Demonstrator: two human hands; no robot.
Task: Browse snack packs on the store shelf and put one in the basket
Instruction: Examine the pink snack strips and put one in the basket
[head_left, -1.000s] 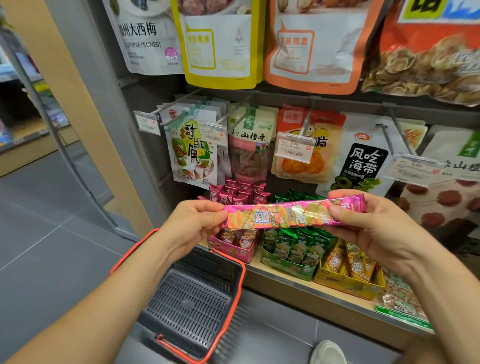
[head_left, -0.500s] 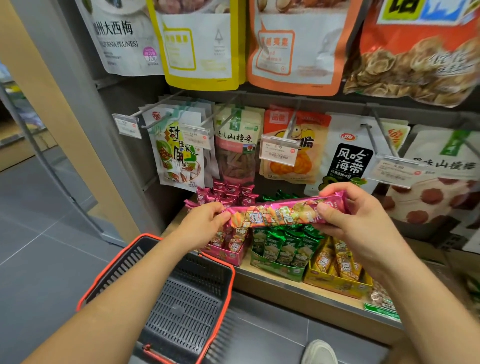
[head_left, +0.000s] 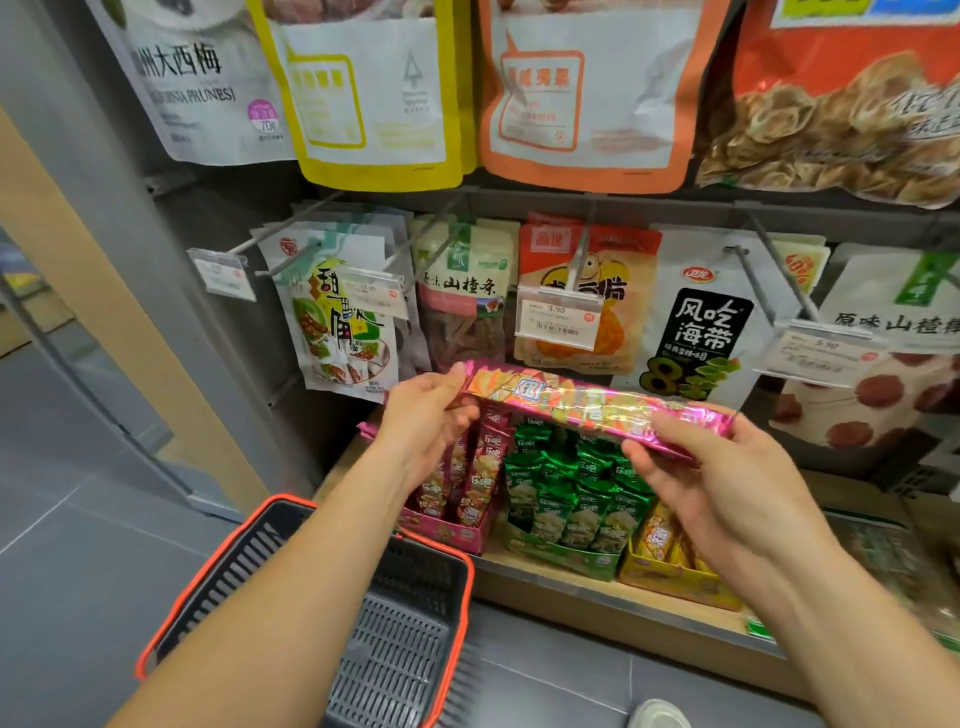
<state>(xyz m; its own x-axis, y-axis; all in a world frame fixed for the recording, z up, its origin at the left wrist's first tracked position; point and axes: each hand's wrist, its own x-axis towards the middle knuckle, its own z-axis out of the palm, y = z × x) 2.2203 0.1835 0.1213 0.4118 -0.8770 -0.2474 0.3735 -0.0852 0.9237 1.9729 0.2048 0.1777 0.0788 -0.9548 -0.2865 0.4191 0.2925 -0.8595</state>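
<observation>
Two grips share one long snack pack (head_left: 587, 405): the left grip (head_left: 426, 415) pinches its left end, and the right grip (head_left: 727, 488) curls round its right end. I see shiny pink foil with orange-yellow print, slanting down to the right above the display boxes (head_left: 561, 556) at the shelf (head_left: 571, 587) front edge. The orange-rimmed basket (head_left: 470, 577) sits open-topped below that edge, under the left forearm.

The person is wearing a pale whitish shoe (head_left: 658, 716); only its toe is showing. The left hand (head_left: 423, 415) and right hand (head_left: 727, 483) are showing bare, forearms too.
</observation>
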